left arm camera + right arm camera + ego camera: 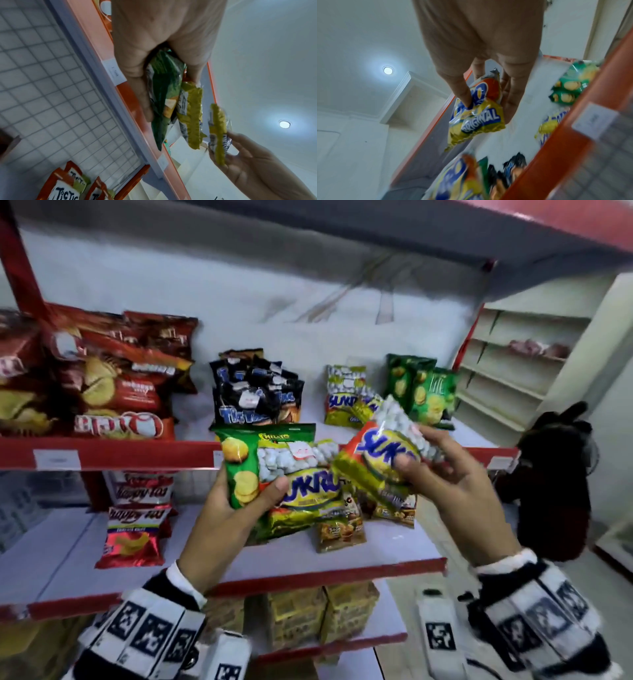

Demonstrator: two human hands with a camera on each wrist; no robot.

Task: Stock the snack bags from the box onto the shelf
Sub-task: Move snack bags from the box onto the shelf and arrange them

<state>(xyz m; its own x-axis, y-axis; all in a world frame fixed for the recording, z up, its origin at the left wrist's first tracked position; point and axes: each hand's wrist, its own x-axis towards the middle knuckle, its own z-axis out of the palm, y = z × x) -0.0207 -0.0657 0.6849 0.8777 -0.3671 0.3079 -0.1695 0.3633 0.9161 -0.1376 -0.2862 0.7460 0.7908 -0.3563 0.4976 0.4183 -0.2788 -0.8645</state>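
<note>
My left hand (239,501) grips a stack of snack bags in front of the shelf: a green chip bag (239,463) with a yellow Sukro peanut bag (305,484) on top of it. In the left wrist view the green chip bag (164,92) sits between thumb and fingers. My right hand (442,470) pinches a second yellow Sukro bag (383,457), held tilted just right of the stack and apart from it. The same Sukro bag (476,115) reads "Original" in the right wrist view. The box is not in view.
The upper shelf (137,453) carries red chip bags (113,385), black Tic Tac bags (257,395), Sukro bags (346,398) and green chip bags (424,392). The lower shelf (325,573) holds red Happy Tos bags (137,525) and small brown packs (342,529). Yellow cartons (322,614) stand below.
</note>
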